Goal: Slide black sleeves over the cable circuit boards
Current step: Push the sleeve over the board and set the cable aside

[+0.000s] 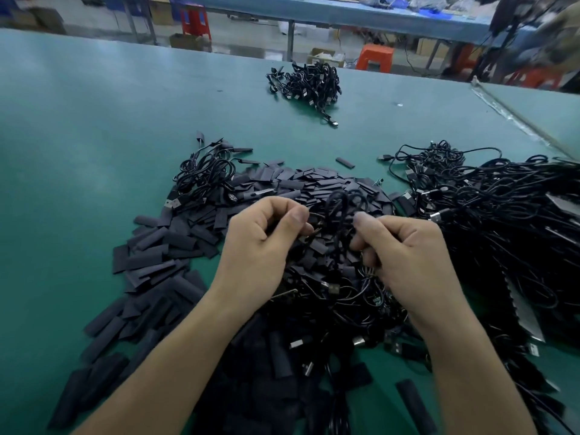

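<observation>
**Fingers (pixel 295 216) pinch one looped cable (pixel 342 202)**

Black sleeves (pixel 163 246) lie heaped on the green desk (pixel 78 136) beneath both hands. Tangled cables (pixel 502 208) crowd the right, and a smaller bundle (pixel 307 83) sits far back. Left hand (pixel 260 243) and right hand (pixel 408 255), curled, grip the cable between them, just above the heap.
</observation>
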A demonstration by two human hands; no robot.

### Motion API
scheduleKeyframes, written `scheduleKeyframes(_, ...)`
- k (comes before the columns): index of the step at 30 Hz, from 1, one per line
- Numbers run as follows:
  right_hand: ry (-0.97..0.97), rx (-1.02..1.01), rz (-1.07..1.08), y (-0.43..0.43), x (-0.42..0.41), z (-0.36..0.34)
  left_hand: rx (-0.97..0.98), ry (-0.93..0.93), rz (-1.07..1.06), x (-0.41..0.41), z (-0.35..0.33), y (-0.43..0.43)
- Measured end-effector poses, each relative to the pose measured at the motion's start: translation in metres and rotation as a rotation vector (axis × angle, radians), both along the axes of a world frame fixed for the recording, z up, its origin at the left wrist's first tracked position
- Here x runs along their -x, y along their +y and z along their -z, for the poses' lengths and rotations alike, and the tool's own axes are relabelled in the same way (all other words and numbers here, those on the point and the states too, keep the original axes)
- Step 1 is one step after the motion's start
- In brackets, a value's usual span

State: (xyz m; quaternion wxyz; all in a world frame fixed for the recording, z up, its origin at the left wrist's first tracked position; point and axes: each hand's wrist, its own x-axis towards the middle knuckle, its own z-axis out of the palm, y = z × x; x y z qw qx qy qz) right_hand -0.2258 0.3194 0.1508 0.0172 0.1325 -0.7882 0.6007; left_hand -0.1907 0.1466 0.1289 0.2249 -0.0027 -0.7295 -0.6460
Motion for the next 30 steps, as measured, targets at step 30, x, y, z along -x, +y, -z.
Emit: scheduleKeyframes(30, 0.214, -0.028, -0.089, -0.018, -0.013, -0.003, 0.088, 0.0, -0.014, 0.001, 0.002, -0.004)
